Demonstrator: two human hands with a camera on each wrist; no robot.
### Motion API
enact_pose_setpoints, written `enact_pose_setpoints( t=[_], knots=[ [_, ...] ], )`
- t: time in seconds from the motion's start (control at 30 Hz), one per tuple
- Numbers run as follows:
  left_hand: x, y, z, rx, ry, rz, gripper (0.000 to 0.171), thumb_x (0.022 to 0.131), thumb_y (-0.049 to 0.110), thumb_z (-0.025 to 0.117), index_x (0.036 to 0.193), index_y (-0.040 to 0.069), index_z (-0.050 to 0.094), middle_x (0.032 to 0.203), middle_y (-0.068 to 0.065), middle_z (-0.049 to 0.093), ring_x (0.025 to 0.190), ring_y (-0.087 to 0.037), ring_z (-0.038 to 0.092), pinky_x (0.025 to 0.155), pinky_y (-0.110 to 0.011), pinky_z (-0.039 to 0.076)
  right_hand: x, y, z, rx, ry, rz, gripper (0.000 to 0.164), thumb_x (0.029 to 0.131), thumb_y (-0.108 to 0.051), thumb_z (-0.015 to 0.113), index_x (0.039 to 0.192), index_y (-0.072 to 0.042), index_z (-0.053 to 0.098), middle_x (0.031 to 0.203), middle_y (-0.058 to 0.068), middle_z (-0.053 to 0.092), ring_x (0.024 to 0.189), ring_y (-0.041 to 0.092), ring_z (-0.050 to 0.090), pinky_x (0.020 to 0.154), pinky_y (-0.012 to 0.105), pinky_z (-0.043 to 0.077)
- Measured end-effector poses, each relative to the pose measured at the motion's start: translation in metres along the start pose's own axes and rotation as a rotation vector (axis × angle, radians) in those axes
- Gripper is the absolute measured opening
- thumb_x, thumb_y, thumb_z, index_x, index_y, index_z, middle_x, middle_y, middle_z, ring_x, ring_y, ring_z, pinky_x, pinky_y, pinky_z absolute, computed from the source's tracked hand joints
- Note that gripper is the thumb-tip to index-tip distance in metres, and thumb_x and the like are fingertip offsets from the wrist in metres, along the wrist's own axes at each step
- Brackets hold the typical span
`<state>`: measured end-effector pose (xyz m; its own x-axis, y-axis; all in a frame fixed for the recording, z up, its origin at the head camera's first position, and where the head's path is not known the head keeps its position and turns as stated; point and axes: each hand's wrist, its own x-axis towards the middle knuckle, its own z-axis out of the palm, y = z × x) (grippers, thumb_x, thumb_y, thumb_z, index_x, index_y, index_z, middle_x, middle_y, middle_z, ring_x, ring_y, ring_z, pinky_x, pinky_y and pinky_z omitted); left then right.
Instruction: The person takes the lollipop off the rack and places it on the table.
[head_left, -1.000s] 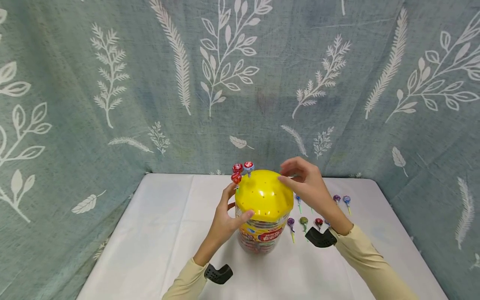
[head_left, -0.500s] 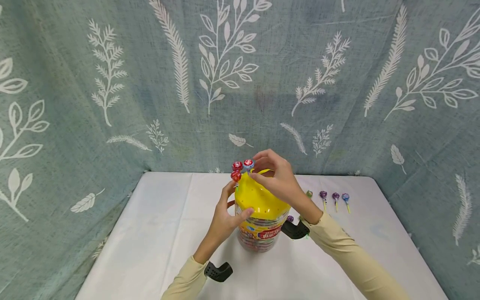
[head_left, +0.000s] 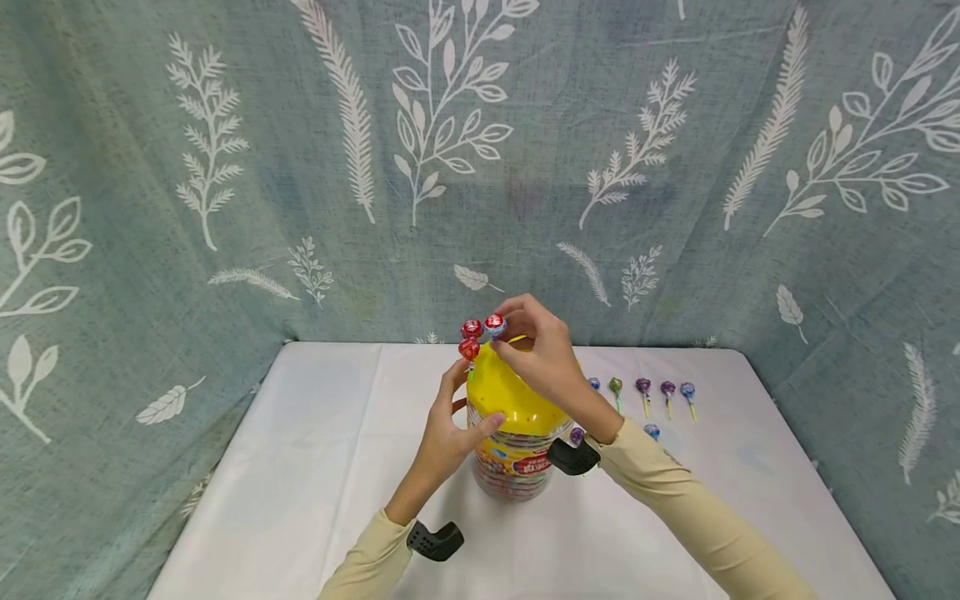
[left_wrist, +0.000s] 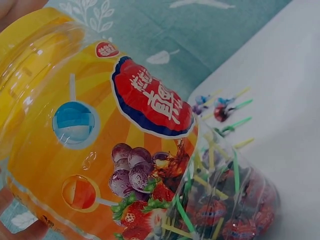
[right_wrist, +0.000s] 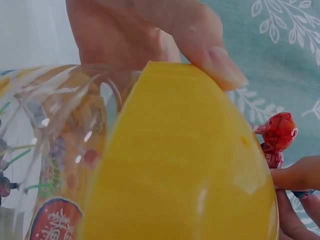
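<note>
A clear plastic jar (head_left: 510, 479) with a yellow domed lid (head_left: 517, 404) stands on the table, lollipops visible through its wall in the left wrist view. My left hand (head_left: 446, 433) grips it at the lid, thumb in front and fingers round the left side. Two red lollipops (head_left: 469, 348) stand upright in the lid's far left part. Beside them is a blue-and-red lollipop (head_left: 495, 323), pinched by my right hand (head_left: 546, 354) close over the lid. Its stick is hidden behind the thumb. In the right wrist view, the right fingers (right_wrist: 300, 172) show past the lid's edge.
Several wrapped lollipops lie to the right of the jar, among them a green one (head_left: 616, 386), a purple one (head_left: 643, 386) and a blue one (head_left: 687, 390). My right forearm covers part of them. A patterned curtain (head_left: 525, 167) hangs behind the white table (head_left: 300, 467).
My right hand has moved left from the lid's right side to the blue-and-red lollipop and now pinches it. The left hand keeps its grip on the jar.
</note>
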<state>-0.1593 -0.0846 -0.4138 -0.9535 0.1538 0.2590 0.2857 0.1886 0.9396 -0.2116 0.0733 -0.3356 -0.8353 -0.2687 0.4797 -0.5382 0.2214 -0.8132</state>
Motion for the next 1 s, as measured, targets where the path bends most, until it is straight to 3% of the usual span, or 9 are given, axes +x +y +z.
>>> enact_pose_setpoints(
  t=[0.2, 0.37, 0.67, 1.0],
  knots=[
    [0.000, 0.000, 0.000, 0.000, 0.003, -0.009, 0.078, 0.084, 0.023, 0.067, 0.148, 0.010, 0.023, 0.151, -0.011, 0.027, 0.135, -0.031, 0.029, 0.104, -0.054, 0.031, -0.003, -0.025, -0.002, 0.060, 0.022, 0.003, 0.031, 0.082, 0.013, 0.062, 0.110, 0.009, 0.052, 0.096, 0.025, 0.063, 0.084, 0.036, 0.062, 0.078, 0.045, 0.054],
    [0.001, 0.000, 0.001, 0.007, -0.003, -0.005, 0.078, 0.084, 0.024, 0.067, 0.147, 0.010, 0.023, 0.151, -0.010, 0.028, 0.134, -0.031, 0.030, 0.103, -0.054, 0.032, -0.004, -0.026, -0.004, 0.073, 0.061, -0.024, 0.032, 0.081, 0.013, 0.062, 0.110, 0.008, 0.051, 0.094, 0.022, 0.064, 0.084, 0.036, 0.063, 0.075, 0.040, 0.056],
    [0.001, 0.000, 0.000, 0.011, 0.001, 0.001, 0.078, 0.084, 0.024, 0.068, 0.147, 0.009, 0.023, 0.150, -0.012, 0.028, 0.134, -0.033, 0.030, 0.103, -0.056, 0.032, -0.006, -0.033, -0.015, 0.080, 0.082, -0.057, 0.031, 0.081, 0.013, 0.063, 0.110, 0.009, 0.052, 0.093, 0.023, 0.064, 0.083, 0.036, 0.063, 0.075, 0.046, 0.055],
    [0.000, -0.002, 0.000, 0.004, 0.003, 0.016, 0.079, 0.083, 0.023, 0.067, 0.147, 0.007, 0.023, 0.151, -0.013, 0.027, 0.134, -0.034, 0.029, 0.102, -0.056, 0.032, -0.013, -0.023, -0.032, 0.080, 0.094, -0.028, 0.034, 0.080, 0.014, 0.063, 0.112, 0.008, 0.052, 0.093, 0.021, 0.064, 0.080, 0.035, 0.062, 0.070, 0.036, 0.056]
  ],
)
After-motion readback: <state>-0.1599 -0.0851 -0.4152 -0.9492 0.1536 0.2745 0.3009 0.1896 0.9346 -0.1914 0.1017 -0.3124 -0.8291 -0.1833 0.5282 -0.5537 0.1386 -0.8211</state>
